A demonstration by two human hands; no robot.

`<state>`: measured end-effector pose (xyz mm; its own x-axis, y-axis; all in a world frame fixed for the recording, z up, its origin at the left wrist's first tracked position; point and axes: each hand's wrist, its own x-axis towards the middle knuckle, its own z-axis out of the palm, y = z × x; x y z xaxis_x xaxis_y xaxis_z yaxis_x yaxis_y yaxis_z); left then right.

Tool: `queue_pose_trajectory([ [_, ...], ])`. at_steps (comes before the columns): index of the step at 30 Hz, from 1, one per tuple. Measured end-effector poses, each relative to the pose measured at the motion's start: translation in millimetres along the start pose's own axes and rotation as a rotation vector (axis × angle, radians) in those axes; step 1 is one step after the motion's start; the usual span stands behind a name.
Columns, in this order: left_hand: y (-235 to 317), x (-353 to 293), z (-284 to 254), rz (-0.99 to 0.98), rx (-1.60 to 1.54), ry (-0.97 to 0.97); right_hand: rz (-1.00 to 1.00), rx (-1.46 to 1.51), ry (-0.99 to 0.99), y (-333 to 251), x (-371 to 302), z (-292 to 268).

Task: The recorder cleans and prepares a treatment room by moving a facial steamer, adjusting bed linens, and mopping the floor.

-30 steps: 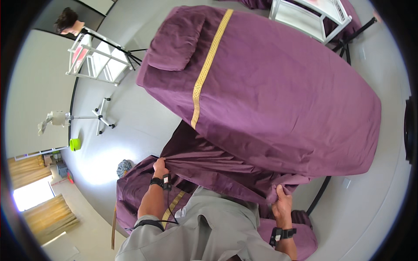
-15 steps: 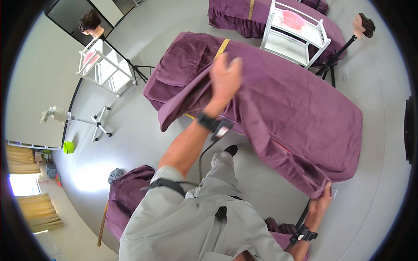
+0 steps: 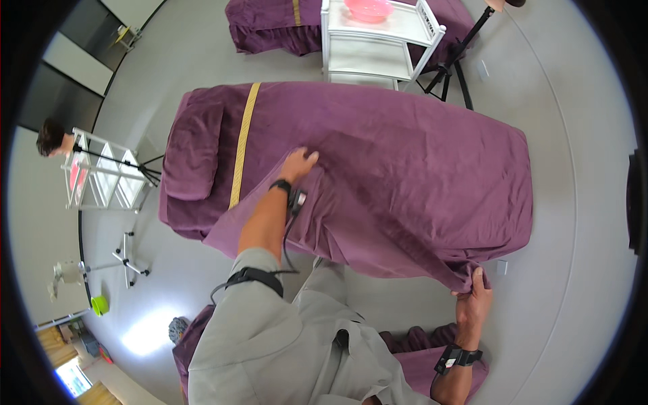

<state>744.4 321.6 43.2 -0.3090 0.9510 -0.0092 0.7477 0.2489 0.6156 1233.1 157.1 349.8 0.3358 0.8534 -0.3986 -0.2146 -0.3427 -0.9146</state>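
A purple bedspread (image 3: 418, 169) covers a long bed, and its near edge is pulled up in a loose diagonal fold. My left hand (image 3: 299, 165) is closed on the cloth near the middle of the bed, thumb sticking out; the fingertips are partly hidden. At the near right corner, my right hand (image 3: 474, 297) grips a bunched end of the same bedspread. To the left lies a purple pillow (image 3: 196, 152), beside a yellow band (image 3: 244, 145) that runs across the bed.
Behind the bed stand a white trolley (image 3: 371, 57) with a pink basin (image 3: 368, 9) and a black tripod (image 3: 453, 67). At left are another white trolley (image 3: 104, 169), a mannequin head (image 3: 55, 138) and a green bucket (image 3: 100, 306). Purple cloth (image 3: 432, 364) lies close behind me.
My view has shifted, so the bed sits lower and further left. My left hand has lowered onto the bed with the cloth, baring more of the yellow band. My right hand keeps its corner.
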Motion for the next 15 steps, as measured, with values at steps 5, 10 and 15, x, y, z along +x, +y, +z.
queue_pose_trajectory([
  [5, 14, -38, -30, 0.059, 0.028, -0.036, 0.035, 0.066, 0.084, -7, 55, 34],
  [10, -25, -131, -102, -0.188, 0.156, 0.102, 0.076, 0.118, -0.040, 0, 107, 35],
  [15, -73, -243, -108, -0.827, -0.087, 0.040, 0.108, -0.014, -0.017, -15, 117, 68],
])
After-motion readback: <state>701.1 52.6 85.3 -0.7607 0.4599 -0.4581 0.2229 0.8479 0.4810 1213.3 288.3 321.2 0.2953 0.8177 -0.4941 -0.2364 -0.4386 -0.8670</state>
